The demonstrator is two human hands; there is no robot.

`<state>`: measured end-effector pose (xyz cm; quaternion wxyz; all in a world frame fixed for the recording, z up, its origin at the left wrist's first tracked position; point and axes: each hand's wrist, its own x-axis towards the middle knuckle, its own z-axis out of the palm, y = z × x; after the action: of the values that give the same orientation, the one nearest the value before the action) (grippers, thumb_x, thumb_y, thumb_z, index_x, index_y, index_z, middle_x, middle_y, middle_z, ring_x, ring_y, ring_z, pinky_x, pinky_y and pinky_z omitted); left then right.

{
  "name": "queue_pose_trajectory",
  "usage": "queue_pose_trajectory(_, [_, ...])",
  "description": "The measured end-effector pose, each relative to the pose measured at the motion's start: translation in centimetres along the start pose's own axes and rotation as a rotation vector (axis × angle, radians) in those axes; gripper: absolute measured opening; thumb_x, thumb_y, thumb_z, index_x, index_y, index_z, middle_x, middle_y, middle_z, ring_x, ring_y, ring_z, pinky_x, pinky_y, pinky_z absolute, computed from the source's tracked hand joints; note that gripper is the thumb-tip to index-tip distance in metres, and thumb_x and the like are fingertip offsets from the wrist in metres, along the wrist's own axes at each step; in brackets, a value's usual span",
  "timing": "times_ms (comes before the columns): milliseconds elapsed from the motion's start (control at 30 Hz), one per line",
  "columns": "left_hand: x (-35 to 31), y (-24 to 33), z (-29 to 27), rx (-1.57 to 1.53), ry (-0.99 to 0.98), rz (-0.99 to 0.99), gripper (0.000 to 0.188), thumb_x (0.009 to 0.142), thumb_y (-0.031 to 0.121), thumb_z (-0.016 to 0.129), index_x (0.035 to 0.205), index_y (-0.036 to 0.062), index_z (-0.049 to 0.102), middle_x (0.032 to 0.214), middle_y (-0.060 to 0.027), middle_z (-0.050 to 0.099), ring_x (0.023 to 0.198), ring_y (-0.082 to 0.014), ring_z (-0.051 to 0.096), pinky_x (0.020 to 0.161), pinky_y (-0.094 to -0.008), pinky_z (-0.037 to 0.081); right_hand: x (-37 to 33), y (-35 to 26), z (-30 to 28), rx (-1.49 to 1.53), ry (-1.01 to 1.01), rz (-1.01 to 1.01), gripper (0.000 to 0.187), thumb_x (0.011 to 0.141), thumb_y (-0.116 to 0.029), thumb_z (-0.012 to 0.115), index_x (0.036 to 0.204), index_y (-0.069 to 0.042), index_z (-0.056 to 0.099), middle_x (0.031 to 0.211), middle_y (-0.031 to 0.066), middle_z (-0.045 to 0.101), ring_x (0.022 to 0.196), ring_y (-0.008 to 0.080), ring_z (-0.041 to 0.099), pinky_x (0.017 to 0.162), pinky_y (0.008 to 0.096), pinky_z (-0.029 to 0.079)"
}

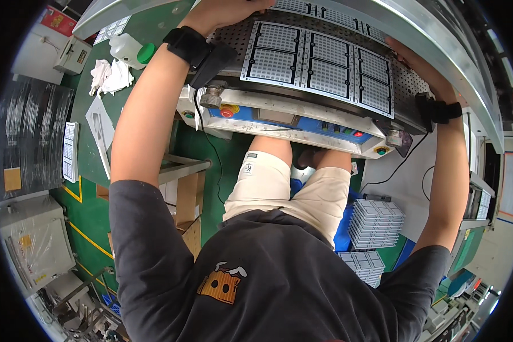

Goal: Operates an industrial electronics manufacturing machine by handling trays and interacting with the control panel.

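Note:
My left hand reaches to the top edge of the view, its fingertips by the left end of a far white panel printed with grey grids. My right hand is at that panel's right end, partly behind a metal bar. Too little of the fingers shows to tell whether either hand grips the panel. Nearer to me, a group of similar white gridded panels lies flat on a dark perforated plate. Black bands circle both wrists; the left one has a dark flap.
A silvery metal frame arches over the plate. The machine's front has a red knob and green buttons. At left, a green table carries a white bottle and crumpled cloth. Stacked panels stand low at right.

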<state>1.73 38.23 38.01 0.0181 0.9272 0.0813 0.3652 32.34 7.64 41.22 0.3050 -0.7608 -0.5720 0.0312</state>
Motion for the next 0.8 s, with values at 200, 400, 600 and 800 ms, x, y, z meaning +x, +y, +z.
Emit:
queue_pose_trajectory(200, [-0.1, -0.8, 0.1, 0.000, 0.006, 0.004, 0.037, 0.094, 0.036, 0.062, 0.108, 0.0020, 0.068, 0.103, -0.0170, 0.070, 0.099, -0.0303, 0.065, 0.089, -0.0399, 0.049, -0.3, 1.7, -0.7, -0.042, -0.033, 0.040, 0.033, 0.092, -0.041, 0.073, 0.087, -0.008, 0.069, 0.069, -0.0003, 0.062, 0.063, 0.0093, 0.059, 0.056, 0.0239, 0.045])
queue_pose_trajectory(400, [-0.3, -1.9, 0.5, -0.005, 0.019, 0.002, 0.042, 0.095, 0.040, 0.062, 0.112, 0.0022, 0.068, 0.107, -0.0158, 0.070, 0.103, -0.0280, 0.065, 0.092, -0.0382, 0.048, -1.0, 0.9, -0.5, -0.080, -0.013, 0.089, 0.029, 0.094, -0.036, 0.070, 0.090, -0.007, 0.069, 0.068, 0.0000, 0.060, 0.064, 0.0106, 0.059, 0.056, 0.0247, 0.044])
queue_pose_trajectory(600, [-0.7, -2.6, 0.7, 0.000, 0.031, 0.003, 0.046, 0.097, 0.044, 0.062, 0.117, 0.0024, 0.067, 0.111, -0.0147, 0.070, 0.107, -0.0257, 0.064, 0.096, -0.0364, 0.048, -1.1, 0.8, -0.6, -0.131, -0.002, 0.150, 0.026, 0.096, -0.032, 0.066, 0.092, -0.007, 0.068, 0.066, 0.0003, 0.059, 0.064, 0.0118, 0.058, 0.056, 0.0255, 0.044])
queue_pose_trajectory(800, [-1.0, -0.3, -1.5, 0.078, -0.127, -0.089, 0.051, 0.099, 0.045, 0.061, 0.127, 0.0031, 0.064, 0.124, -0.0168, 0.067, 0.119, -0.0286, 0.060, 0.102, -0.0385, 0.045, -2.2, -1.2, -0.9, -0.208, 0.053, 0.254, 0.022, 0.098, -0.028, 0.062, 0.095, -0.006, 0.068, 0.065, 0.0006, 0.057, 0.065, 0.0131, 0.058, 0.055, 0.0263, 0.043])
